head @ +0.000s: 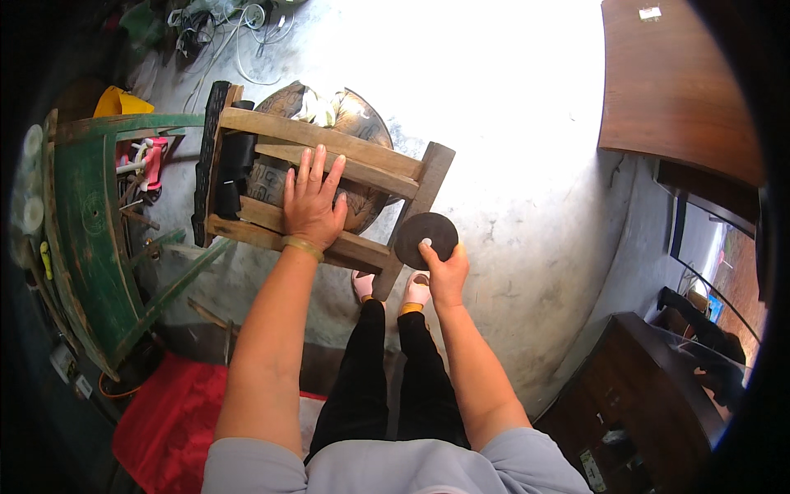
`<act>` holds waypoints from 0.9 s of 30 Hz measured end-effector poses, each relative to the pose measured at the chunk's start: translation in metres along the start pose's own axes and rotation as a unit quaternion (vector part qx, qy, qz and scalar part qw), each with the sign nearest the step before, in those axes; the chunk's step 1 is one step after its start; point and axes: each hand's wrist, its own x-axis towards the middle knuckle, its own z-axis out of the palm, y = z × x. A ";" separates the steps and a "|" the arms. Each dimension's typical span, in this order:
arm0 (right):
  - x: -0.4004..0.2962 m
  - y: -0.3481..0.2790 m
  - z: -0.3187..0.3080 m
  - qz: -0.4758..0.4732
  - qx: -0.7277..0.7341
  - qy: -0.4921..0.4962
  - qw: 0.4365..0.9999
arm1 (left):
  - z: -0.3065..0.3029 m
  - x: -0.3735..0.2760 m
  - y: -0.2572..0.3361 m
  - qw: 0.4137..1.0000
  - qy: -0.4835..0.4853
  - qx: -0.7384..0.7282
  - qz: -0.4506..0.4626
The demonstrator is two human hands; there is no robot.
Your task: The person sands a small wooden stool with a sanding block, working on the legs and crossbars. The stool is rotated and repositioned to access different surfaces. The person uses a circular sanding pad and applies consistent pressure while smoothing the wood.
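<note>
A small wooden stool or chair frame (330, 133) lies on its side before me, with black strips (236, 157) wrapped about its left end. Flat across its middle rails rests my left hand (316, 207), fingers spread and gripping nothing. My right hand (449, 272) pinches a dark round disc (426, 230), probably an abrasive disc, with the thumb near its pale centre. That disc is close to the frame's right crosspiece (432, 176); whether they touch I cannot tell. Under the frame sits a round patterned surface (370, 117), partly hidden, bearing a white crumpled thing (316, 109).
A worn green wooden bench (86, 216) stands at the left, a pink object (153, 163) behind it. Cables (237, 37) lie on the floor at the upper left. Red cloth (179, 420) hangs at lower left. Brown cabinets (629, 383) and a wooden panel (673, 80) line the right.
</note>
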 end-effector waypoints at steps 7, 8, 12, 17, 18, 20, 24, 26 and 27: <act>0.097 -0.039 0.016 -0.079 -0.002 0.043 0.996 | 0.004 0.004 0.004 1.000 0.003 -0.005 0.011; 0.095 -0.041 0.014 -0.091 0.001 0.042 0.995 | 0.004 0.004 0.004 1.000 0.003 -0.007 0.013; 0.042 -0.014 0.003 -0.046 0.005 0.006 0.999 | 0.002 -0.001 -0.003 1.000 0.006 -0.003 0.005; 0.019 -0.007 0.002 -0.028 0.012 0.008 0.999 | 0.001 -0.002 -0.001 1.000 0.001 -0.001 0.000; 0.036 -0.015 0.006 -0.031 0.013 0.015 0.999 | 0.003 0.000 0.000 1.000 0.010 -0.007 0.007; 0.070 -0.030 0.011 -0.068 -0.016 0.020 0.997 | 0.004 0.000 0.003 1.000 0.008 -0.006 0.009; 0.063 -0.032 0.008 -0.071 -0.026 0.027 0.997 | 0.003 0.002 0.001 1.000 0.010 -0.007 0.009; 0.027 -0.021 -0.001 -0.049 0.006 0.015 0.999 | 0.001 0.001 -0.001 1.000 0.010 -0.001 0.006; 0.006 -0.016 -0.008 -0.004 -0.005 -0.001 1.000 | 0.000 -0.001 -0.002 1.000 0.006 0.002 0.003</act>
